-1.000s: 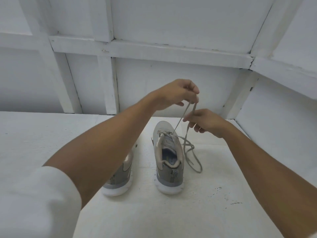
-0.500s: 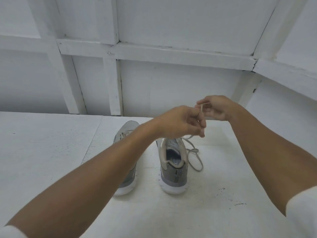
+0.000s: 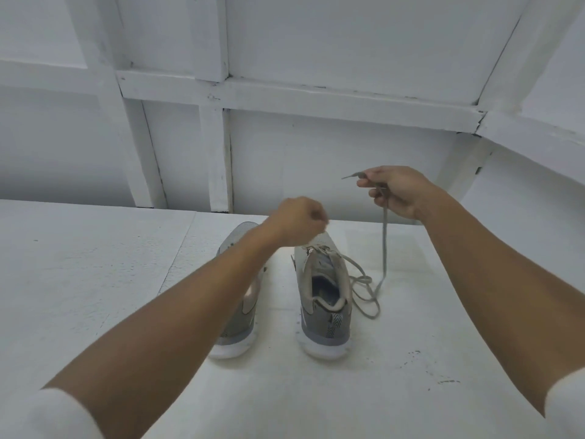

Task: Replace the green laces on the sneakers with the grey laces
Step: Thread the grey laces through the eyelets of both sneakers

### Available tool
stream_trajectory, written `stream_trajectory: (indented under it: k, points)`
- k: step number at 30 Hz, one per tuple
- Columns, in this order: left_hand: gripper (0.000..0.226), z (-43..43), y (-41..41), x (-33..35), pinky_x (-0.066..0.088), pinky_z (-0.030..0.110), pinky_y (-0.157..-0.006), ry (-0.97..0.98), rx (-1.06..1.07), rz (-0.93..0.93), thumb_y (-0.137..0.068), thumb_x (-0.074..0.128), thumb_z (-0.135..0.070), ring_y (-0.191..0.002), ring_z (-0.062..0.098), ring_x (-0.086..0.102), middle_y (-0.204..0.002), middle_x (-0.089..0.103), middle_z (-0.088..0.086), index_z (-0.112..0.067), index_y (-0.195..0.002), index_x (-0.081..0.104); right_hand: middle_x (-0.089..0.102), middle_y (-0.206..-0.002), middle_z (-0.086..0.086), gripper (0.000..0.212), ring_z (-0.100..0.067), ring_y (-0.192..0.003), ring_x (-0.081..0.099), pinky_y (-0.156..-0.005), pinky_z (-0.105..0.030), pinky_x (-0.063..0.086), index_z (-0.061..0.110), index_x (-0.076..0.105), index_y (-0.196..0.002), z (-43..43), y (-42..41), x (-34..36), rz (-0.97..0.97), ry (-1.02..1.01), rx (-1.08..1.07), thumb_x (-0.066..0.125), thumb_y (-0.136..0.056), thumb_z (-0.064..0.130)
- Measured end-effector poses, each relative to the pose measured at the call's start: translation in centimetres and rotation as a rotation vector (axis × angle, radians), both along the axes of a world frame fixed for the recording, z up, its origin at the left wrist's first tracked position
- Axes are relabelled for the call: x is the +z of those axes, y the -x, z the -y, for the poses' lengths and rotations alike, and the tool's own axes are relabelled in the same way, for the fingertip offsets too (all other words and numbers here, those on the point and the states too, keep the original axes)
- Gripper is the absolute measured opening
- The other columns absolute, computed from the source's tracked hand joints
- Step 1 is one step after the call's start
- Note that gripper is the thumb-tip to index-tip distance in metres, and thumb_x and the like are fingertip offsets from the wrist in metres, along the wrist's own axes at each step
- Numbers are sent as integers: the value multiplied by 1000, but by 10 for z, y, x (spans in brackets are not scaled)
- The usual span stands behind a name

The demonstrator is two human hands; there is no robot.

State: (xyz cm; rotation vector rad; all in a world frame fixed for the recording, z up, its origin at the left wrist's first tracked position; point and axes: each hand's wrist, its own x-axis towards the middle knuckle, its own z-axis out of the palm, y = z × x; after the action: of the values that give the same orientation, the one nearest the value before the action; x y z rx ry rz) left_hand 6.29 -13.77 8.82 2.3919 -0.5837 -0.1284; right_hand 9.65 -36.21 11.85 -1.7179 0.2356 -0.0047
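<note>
Grey lace (image 3: 385, 248) runs out of my right hand (image 3: 397, 193), which is closed around it near its end. My thumb and curled fingers pinch the cord, and the short tip sticks out past my thumb toward 9 o'clock. From that hand the lace hangs almost straight down to the white table (image 3: 95, 280). It lands at about 3 o'clock of the right sneaker (image 3: 324, 299), coils into a couple of loose loops just beside the shoe, and climbs back to the eyelets along the shoe's right edge. The hand itself sits at about 1 o'clock from that sneaker, raised clear of the table. My left hand (image 3: 299, 221) hovers over the toe end of the same shoe, at its 12 o'clock, fingers curled into a fist. I cannot tell whether anything is pinched inside it, because the fingertips face away from me. The right sneaker stands upright on its white sole, heel toward me, collar open. The left sneaker (image 3: 240, 312) stands at its 9 o'clock, near but not touching, largely hidden under my left forearm. A few dark specks (image 3: 414, 354) mark the table at 4 o'clock of the right shoe, and a white panelled wall (image 3: 316, 147) rises behind the table
</note>
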Motion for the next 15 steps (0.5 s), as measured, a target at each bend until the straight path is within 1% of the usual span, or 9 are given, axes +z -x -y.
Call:
stream_trajectory:
  k: [3, 5, 7, 9, 11, 12, 13, 15]
  points:
    - [21, -8, -21, -24, 57, 34, -84, -8, 137, -180, -90, 53, -13, -94, 26, 69, -101, 73, 9, -7, -99, 70, 68, -82, -12, 15, -13, -60, 64, -53, -20, 51, 1, 63, -99, -9, 2, -6, 27, -90, 27, 49, -96, 0]
    - [24, -8, -26, -38, 59, 36, -81, 7, 188, -278, -92, 53, -16, -90, 28, 71, -99, 73, 13, -1, -100, 70, 68, -86, -15, 14, -15, -60, 64, -52, -21, 51, 3, 60, -95, -14, 4, -12, 16, -91, 23, 47, -95, -4]
    - [30, -5, -29, -49, 60, 35, -77, 34, 228, -348, -93, 57, -24, -87, 28, 72, -99, 73, 15, 3, -101, 67, 70, -91, -15, 18, -16, -59, 59, -50, -23, 46, 8, 55, -90, -19, 6, -18, -10, -41, 12, 44, -92, -7]
    - [36, -1, -28, -57, 61, 34, -72, 38, 244, -403, -90, 62, -32, -80, 26, 72, -98, 71, 15, 3, -100, 64, 70, -93, -12, 23, -14, -56, 50, -46, -23, 37, 12, 48, -86, -24, 9, -27, -31, -2, 12, 40, -88, -9]
    - [40, 2, -28, -63, 59, 33, -70, 47, 257, -449, -87, 65, -41, -72, 24, 68, -97, 71, 14, -1, -95, 62, 70, -90, -9, 22, -13, -54, 45, -46, -23, 32, 15, 46, -84, -29, 11, -37, -41, -1, 20, 40, -86, -7]
    - [42, 4, -28, -65, 58, 33, -71, 61, 270, -471, -85, 66, -44, -71, 24, 66, -97, 71, 14, -3, -93, 62, 70, -88, -7, 19, -12, -55, 46, -47, -23, 31, 15, 48, -86, -31, 13, -42, -49, -8, 28, 44, -88, -3]
    - [43, 5, -28, -66, 58, 33, -71, 77, 283, -485, -84, 67, -46, -70, 24, 65, -96, 71, 13, -4, -92, 61, 70, -85, -4, 14, -12, -56, 47, -50, -24, 32, 16, 52, -88, -33, 14, -48, -58, -15, 34, 48, -89, 2]
    - [42, 7, -28, -67, 54, 30, -65, 111, 298, -511, -82, 68, -45, -69, 23, 61, -90, 67, 9, -5, -93, 60, 67, -79, 1, 7, -11, -60, 49, -53, -24, 33, 15, 62, -95, -38, 16, -58, -69, -21, 40, 57, -90, 13]
